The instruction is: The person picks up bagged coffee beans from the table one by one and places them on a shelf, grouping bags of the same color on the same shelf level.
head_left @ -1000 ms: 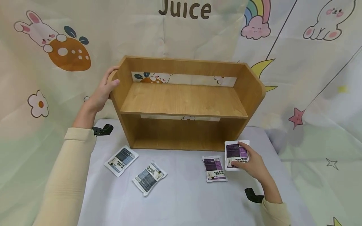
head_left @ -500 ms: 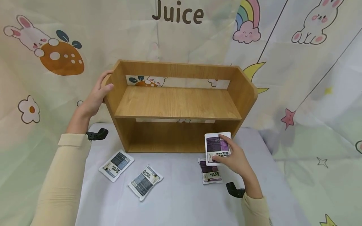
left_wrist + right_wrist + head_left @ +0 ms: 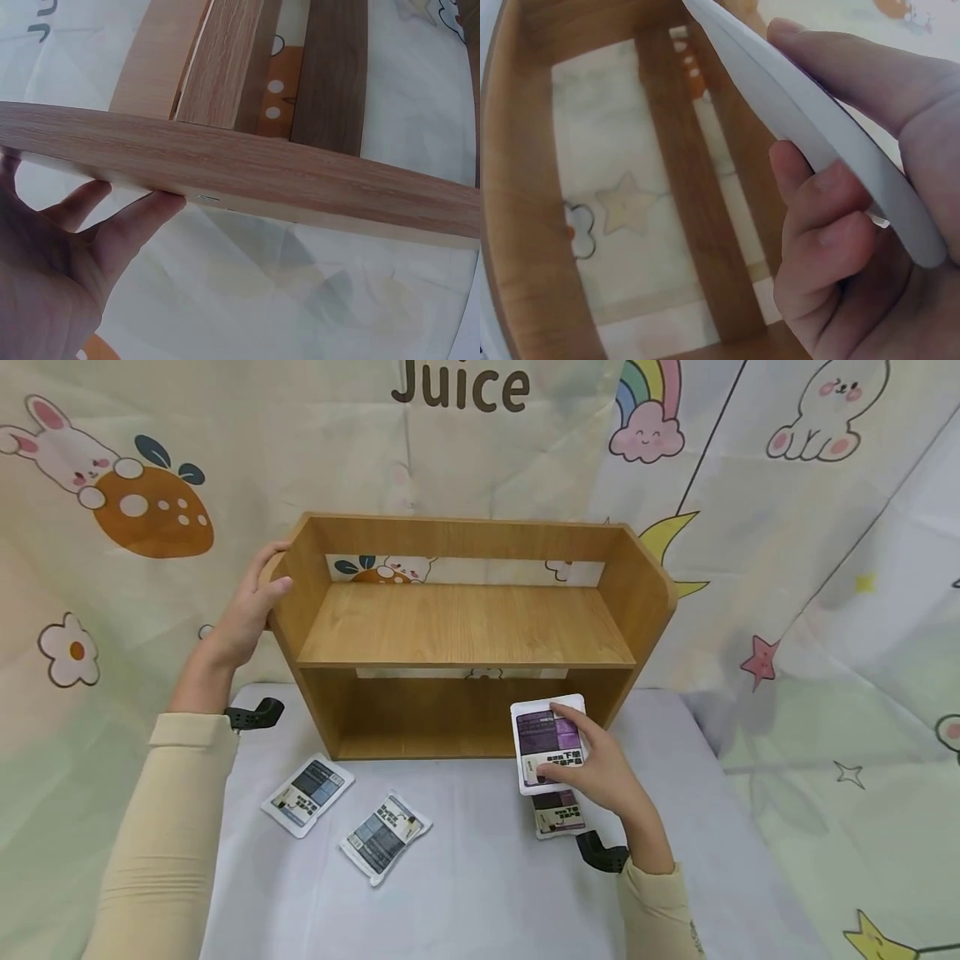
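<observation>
My right hand holds a flat white packet with a dark and purple label, thumb on its front. The right wrist view shows its pale back with fingers bent behind it. This packet is tilted up before the lower right of a two-tier wooden shelf. Partly covered by it, a second purple-labelled packet lies on the table. My left hand rests against the shelf's left side; the left wrist view shows spread fingertips touching the panel's outer face.
Two white packets with grey-blue labels, the left packet and the right packet, lie in front of the shelf on the white-covered table. A printed cloth backdrop hangs behind the shelf. Both wrists wear black camera mounts.
My right hand has carried the purple-labelled packet leftward and up, from beside the other purple packet to over it, in front of the shelf. The left hand stays at the shelf side; the head view shifted slightly.
</observation>
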### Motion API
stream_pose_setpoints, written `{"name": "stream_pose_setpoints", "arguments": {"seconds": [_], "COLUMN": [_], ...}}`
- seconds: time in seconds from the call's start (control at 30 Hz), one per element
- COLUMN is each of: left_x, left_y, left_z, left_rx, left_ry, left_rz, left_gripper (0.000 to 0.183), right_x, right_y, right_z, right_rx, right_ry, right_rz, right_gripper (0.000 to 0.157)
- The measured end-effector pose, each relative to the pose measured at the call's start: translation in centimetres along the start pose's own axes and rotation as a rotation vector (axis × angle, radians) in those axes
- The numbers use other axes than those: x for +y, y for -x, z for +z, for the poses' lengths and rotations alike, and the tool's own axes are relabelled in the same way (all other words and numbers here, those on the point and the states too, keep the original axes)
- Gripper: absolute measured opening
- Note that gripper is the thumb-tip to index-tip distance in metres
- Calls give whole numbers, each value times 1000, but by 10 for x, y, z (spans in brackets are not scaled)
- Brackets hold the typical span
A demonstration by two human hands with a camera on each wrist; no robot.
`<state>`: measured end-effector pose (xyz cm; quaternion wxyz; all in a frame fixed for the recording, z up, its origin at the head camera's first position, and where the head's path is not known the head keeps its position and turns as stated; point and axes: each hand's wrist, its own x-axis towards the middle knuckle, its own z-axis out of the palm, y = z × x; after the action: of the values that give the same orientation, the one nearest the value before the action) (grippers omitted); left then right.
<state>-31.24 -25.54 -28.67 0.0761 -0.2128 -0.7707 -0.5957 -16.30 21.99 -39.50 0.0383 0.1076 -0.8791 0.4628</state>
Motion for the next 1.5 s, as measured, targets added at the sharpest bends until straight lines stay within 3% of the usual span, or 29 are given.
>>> {"name": "stream_pose_setpoints", "arguments": {"seconds": [0.3, 0.5, 0.97, 1.13, 1.27, 1.5], "left_x": [-2, -2, -2, -4, -5, -1], "left_y": [1, 1, -2, -1, -2, -2], "left_z": [0, 1, 2, 4, 4, 0], "left_rx": [-2, 2, 17, 15, 3, -5], "left_ry": [-14, 13, 8, 19, 61, 78], "left_rz": [-11, 3, 15, -2, 3, 1], "left_gripper": [56, 55, 55, 55, 55, 54], "right_x": [-21, -39, -81, -94, -110, -140], "right_y": [-9, -25, -77, -92, -106, -144], "right_z": [12, 17, 35, 42, 47, 59], "right_rx": [-5, -6, -83, -149, -135, -97], "right_ry": [-31, -11, -143, -247, -290, -279], "right_rz": [-39, -112, -180, -140, -117, -167], "right_gripper": [86, 86, 85, 81, 79, 81]}}
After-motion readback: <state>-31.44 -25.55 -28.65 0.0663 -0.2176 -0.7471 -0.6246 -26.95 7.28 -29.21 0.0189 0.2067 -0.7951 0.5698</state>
